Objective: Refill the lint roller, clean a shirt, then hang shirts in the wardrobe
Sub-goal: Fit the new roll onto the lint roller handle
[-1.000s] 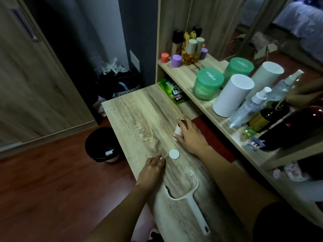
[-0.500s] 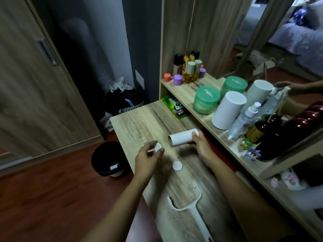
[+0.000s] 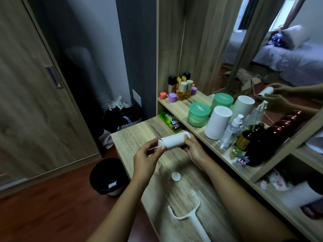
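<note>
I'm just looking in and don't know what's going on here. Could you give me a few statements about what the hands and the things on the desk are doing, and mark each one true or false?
1. Both hands hold the white roll above the desk. True.
2. The lint roller handle is in the right hand. False: it lies on the desk, near the person, with no roll on it.
3. A small white round cap lies on the desk between the hands and the handle. True.
4. The black bin stands on the desk. False: it is on the floor beside the desk.
5. The left hand is at the roll's left end. True.
</note>
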